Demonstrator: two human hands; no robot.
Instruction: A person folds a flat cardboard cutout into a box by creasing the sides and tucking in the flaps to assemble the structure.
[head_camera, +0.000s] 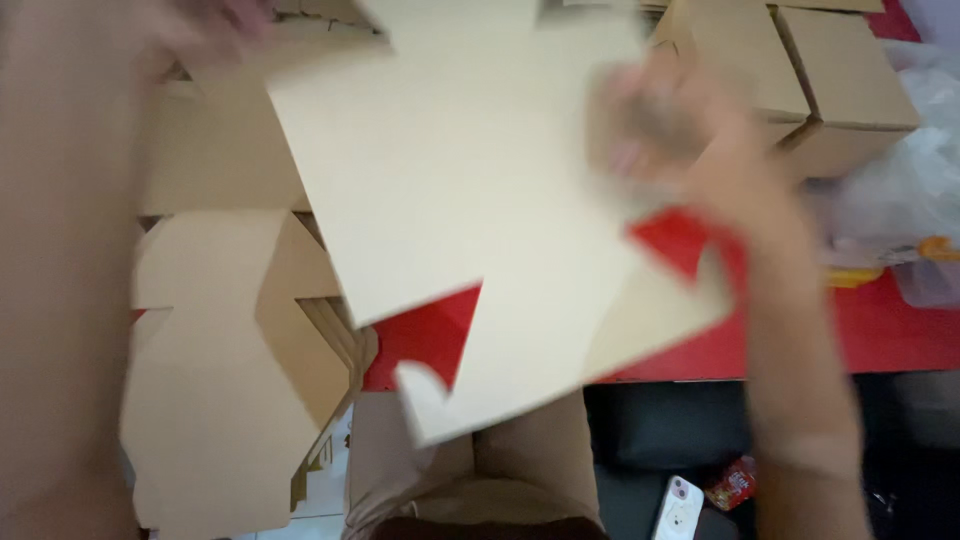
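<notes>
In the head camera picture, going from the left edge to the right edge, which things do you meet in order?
Stack of flat cardboard blanks → large flat cardboard sheet → right hand gripping the sheet → folded cardboard boxes → clear plastic bag.

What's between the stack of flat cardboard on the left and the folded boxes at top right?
In the head view, the flat cardboard sheet that the right hand holds spans that gap.

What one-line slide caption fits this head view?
Both hands, left hand and right hand, hold a flat cardboard box blank over a red table.
</notes>
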